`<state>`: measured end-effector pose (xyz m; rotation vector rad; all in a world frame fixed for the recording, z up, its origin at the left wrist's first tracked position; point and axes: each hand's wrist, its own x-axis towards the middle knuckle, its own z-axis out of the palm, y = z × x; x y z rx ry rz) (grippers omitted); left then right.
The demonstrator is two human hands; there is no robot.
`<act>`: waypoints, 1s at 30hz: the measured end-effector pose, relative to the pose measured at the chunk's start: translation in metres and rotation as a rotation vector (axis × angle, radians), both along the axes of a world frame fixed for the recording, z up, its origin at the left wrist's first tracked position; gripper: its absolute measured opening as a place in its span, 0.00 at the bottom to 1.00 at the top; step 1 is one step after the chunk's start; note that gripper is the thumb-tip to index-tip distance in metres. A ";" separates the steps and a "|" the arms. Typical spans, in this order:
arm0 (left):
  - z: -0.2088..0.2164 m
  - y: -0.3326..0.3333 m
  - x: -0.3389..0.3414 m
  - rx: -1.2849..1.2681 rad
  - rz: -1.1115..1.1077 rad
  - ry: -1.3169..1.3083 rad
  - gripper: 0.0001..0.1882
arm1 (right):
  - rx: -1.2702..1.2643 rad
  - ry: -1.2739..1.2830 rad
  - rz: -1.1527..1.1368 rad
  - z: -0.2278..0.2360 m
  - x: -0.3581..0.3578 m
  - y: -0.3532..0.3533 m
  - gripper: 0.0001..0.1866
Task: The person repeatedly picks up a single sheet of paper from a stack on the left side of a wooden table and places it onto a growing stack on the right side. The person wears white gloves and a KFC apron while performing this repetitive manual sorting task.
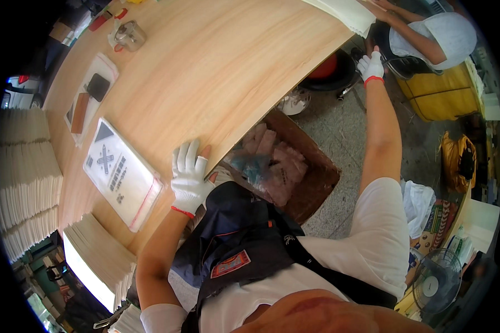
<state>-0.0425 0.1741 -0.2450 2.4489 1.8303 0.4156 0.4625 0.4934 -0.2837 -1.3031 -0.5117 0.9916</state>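
My left hand point(189, 176), in a white knit glove with a red cuff and some bare fingertips, lies flat on the edge of the wooden table point(216, 72). Its fingers are spread and hold nothing. To its left lies a clear plastic packet point(122, 173) of white printed sheets or bags. My right hand point(371, 65), gloved the same way, is stretched far out to the right, beside the dark chair point(391, 55) of a seated co-worker. Its fingers look apart with no object visible in them; whether it touches the chair is unclear.
A carton point(311, 188) of plastic-wrapped pieces stands below the table edge. Tall paper stacks point(28, 177) line the left. A phone point(98, 87) and a glass pot point(130, 36) sit on the table. A co-worker point(428, 41) sits at upper right; a fan point(436, 281) stands at lower right.
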 end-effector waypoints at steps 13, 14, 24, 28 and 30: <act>0.000 -0.001 0.001 -0.006 0.024 -0.018 0.40 | -0.222 0.161 0.438 0.025 -0.107 -0.047 0.35; 0.001 -0.001 0.001 -0.008 0.021 -0.021 0.40 | -0.252 0.168 0.474 0.019 -0.113 -0.050 0.34; -0.002 -0.002 -0.002 0.009 0.022 0.009 0.39 | 0.019 -1.144 0.549 0.060 -0.108 -0.003 0.40; -0.003 -0.001 -0.005 0.042 0.000 -0.010 0.39 | -0.042 -1.191 0.828 0.042 -0.110 0.033 0.41; -0.003 -0.002 -0.005 0.046 -0.004 -0.027 0.38 | -0.182 -1.262 0.909 0.042 -0.120 0.037 0.41</act>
